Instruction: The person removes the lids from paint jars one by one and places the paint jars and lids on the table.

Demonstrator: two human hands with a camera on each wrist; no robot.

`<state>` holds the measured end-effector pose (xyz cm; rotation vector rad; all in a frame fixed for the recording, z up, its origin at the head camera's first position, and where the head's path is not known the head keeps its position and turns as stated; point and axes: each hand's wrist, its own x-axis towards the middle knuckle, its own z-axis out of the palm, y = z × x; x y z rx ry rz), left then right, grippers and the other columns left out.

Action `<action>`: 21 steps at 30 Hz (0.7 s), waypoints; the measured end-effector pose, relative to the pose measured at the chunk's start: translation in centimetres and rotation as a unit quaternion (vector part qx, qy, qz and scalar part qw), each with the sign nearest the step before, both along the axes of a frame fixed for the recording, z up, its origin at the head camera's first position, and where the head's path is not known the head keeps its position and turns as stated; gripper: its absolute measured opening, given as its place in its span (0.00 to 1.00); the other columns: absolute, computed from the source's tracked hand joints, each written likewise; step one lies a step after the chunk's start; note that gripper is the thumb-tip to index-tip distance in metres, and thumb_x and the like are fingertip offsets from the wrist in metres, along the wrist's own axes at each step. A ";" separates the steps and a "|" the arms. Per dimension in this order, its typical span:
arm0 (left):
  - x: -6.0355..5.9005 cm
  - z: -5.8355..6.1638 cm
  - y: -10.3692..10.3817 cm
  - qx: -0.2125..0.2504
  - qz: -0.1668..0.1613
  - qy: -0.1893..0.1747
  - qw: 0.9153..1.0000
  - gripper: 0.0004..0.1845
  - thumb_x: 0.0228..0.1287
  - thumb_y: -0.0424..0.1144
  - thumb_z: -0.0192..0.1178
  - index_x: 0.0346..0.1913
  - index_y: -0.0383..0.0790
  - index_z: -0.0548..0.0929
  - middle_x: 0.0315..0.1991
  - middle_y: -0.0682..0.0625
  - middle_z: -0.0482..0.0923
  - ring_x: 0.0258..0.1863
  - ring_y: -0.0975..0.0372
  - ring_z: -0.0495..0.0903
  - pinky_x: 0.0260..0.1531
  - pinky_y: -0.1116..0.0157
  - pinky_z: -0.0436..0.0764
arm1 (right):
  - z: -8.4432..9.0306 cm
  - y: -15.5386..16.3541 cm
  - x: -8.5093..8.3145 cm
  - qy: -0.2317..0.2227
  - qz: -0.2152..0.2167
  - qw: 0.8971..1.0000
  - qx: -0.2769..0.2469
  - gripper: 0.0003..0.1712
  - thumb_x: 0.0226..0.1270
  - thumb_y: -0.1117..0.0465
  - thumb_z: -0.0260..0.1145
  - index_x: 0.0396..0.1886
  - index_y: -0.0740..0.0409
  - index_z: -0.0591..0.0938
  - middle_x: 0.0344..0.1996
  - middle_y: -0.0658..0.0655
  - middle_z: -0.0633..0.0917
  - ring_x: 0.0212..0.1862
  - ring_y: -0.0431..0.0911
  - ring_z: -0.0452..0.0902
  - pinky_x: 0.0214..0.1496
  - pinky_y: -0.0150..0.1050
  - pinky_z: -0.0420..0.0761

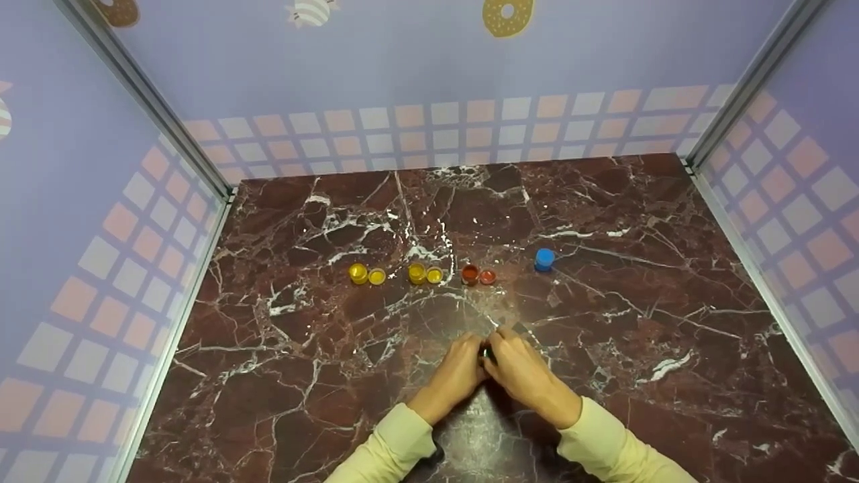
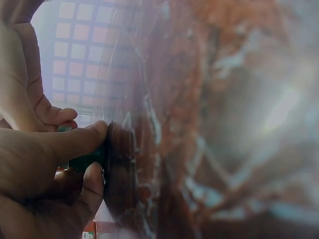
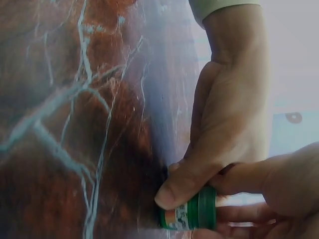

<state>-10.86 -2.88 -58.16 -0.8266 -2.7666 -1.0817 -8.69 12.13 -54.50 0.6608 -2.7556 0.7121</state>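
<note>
Both hands meet near the front middle of the table around a small green paint jar. My left hand grips the jar's labelled body between thumb and fingers, low at the marble tabletop. From the other side, the fingers of my right hand hold the green lid, which sits on the jar. In the left wrist view, the jar's dark green side shows between the fingers. Seen from the head, the hands hide most of it.
Beyond the hands stand a yellow paint jar with its lid beside it, another yellow jar with its lid, and a red jar with its lid. A capped blue jar stands farther right. Patterned walls enclose the table.
</note>
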 end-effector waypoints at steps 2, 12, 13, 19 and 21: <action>0.1 0.0 -0.1 -0.007 0.000 -0.004 1.000 0.13 0.48 0.25 0.73 0.37 0.33 0.82 0.35 0.46 0.79 0.37 0.55 0.81 0.40 0.60 0.82 | 0.0 0.3 -0.1 0.011 0.029 0.999 0.010 0.12 0.54 0.72 0.77 0.33 0.67 0.80 0.31 0.58 0.76 0.30 0.53 0.78 0.32 0.47 0.83; 0.0 0.3 -0.2 -0.011 0.003 -0.040 0.999 0.17 0.47 0.25 0.72 0.42 0.32 0.81 0.38 0.45 0.80 0.40 0.52 0.82 0.44 0.57 0.82 | -0.2 2.0 -1.2 0.037 0.158 0.986 0.032 0.11 0.57 0.71 0.75 0.39 0.63 0.83 0.41 0.58 0.79 0.42 0.50 0.78 0.44 0.42 0.84; -0.1 0.3 -0.1 -0.010 0.004 -0.043 0.999 0.17 0.47 0.26 0.73 0.42 0.32 0.82 0.38 0.45 0.80 0.40 0.52 0.82 0.44 0.57 0.82 | -0.2 2.1 -1.3 0.038 0.171 0.984 0.029 0.11 0.57 0.71 0.75 0.39 0.62 0.84 0.42 0.58 0.79 0.43 0.50 0.78 0.45 0.41 0.84; -0.3 0.4 0.0 -0.009 -0.005 -0.043 0.999 0.18 0.47 0.34 0.78 0.41 0.35 0.84 0.37 0.46 0.82 0.39 0.54 0.83 0.42 0.61 0.82 | -0.3 2.9 -2.0 0.034 0.236 0.971 0.015 0.15 0.54 0.74 0.74 0.41 0.59 0.86 0.48 0.54 0.83 0.48 0.48 0.78 0.51 0.41 0.82; -0.3 0.3 -0.1 -0.011 -0.009 -0.040 0.999 0.17 0.48 0.36 0.79 0.40 0.36 0.85 0.36 0.47 0.82 0.39 0.55 0.83 0.42 0.62 0.82 | -0.4 3.0 -2.1 0.035 0.246 0.968 0.014 0.17 0.52 0.76 0.73 0.41 0.58 0.87 0.47 0.53 0.84 0.47 0.48 0.78 0.50 0.41 0.81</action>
